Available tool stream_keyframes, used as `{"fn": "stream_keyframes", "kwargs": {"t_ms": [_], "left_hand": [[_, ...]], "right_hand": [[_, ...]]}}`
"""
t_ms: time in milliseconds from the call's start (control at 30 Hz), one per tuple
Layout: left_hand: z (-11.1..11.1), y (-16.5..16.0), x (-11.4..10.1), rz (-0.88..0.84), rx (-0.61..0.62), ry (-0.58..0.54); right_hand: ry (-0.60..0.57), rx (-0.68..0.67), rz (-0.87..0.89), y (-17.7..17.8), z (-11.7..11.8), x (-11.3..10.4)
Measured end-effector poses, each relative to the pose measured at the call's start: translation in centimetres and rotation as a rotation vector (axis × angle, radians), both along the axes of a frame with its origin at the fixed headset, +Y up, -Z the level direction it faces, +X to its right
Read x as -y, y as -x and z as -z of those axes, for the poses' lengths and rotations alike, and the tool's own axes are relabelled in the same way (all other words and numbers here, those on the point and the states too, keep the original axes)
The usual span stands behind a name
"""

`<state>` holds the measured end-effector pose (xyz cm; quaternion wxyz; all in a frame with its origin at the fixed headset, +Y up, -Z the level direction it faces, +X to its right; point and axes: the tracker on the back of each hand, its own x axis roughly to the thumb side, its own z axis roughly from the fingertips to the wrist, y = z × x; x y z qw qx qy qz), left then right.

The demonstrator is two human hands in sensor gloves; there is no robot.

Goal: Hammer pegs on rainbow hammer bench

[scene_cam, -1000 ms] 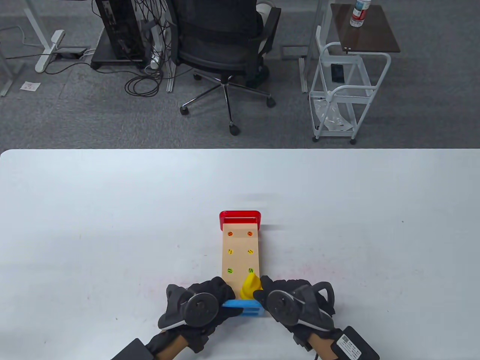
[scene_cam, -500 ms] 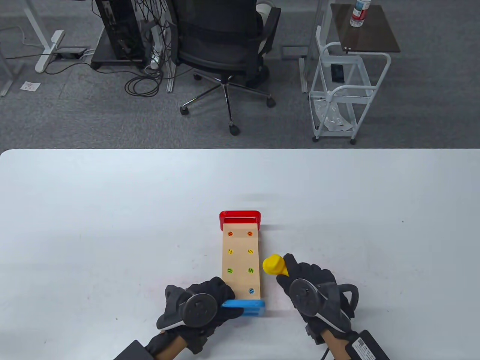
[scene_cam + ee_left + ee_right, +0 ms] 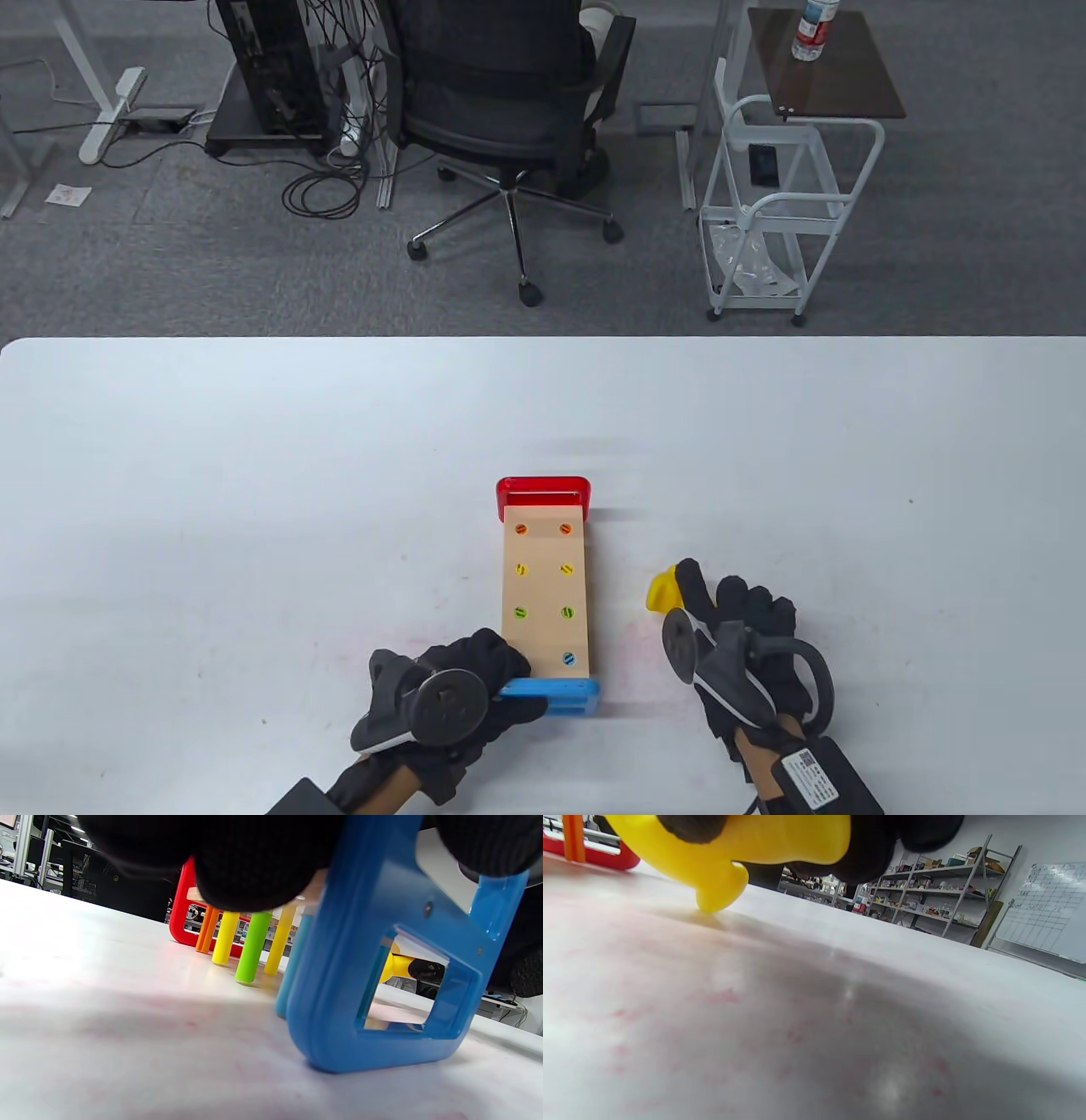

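From the table view, I have the rainbow hammer bench (image 3: 544, 586) lying lengthwise in front of me on the white table (image 3: 254, 509), red end (image 3: 543, 491) far, blue end (image 3: 551, 694) near. My left hand (image 3: 445, 705) grips the bench at its near left corner, by the blue end, to steady it. My right hand (image 3: 738, 645) sits to the right of the bench, apart from it, clenched around the yellow hammer (image 3: 662, 587); only the hammer's head shows past my fingers. On the wooden top I count seven peg tops: orange, yellow and green pairs and one blue near the blue end, all looking flush with the board.

In the left wrist view, my gloved fingers (image 3: 254, 866) press down on the bench top just above the blue end frame (image 3: 373, 984). Under the board the pegs (image 3: 250, 950) hang down to the table or just short of it, which tells me they are driven fully through.

In the right wrist view, the hammer (image 3: 729, 849) is low, a stub of it resting on the table or just above it; I cannot tell which. My fingers wrap over it.

I judge the hammering on this face is finished and I am parking the hammer beside the bench. The next move calls for letting it go, then taking the bench in both hands and turning it over so the pegs stand proud again
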<state>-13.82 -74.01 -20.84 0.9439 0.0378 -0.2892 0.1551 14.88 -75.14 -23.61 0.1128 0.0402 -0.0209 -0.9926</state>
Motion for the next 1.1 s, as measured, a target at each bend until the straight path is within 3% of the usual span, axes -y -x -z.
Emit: {"fn": "stream_keyframes", "kwargs": {"t_ms": [333, 500, 633, 767, 1100], "left_hand": [[-0.2, 0.5, -0.3, 0.010, 0.034, -0.033], [-0.2, 1.5, -0.9, -0.041, 0.059, -0.101], [0.1, 3.1, -2.1, -0.124, -0.004, -0.157], [0.6, 4.6, -2.8, -0.061, -0.090, -0.230], [1.8, 6.9, -1.9, 0.094, -0.274, -0.167]], "right_hand": [[0.089, -0.007, 0.015, -0.2, -0.1, 1.0], [0.103, 0.000, 0.066, -0.7, -0.2, 0.6], [0.071, 0.008, 0.163, -1.5, -0.5, -0.4], [0.028, 0.032, 0.198, -2.0, -0.5, -1.0], [0.028, 0.024, 0.123, -2.0, -0.6, -1.0]]}}
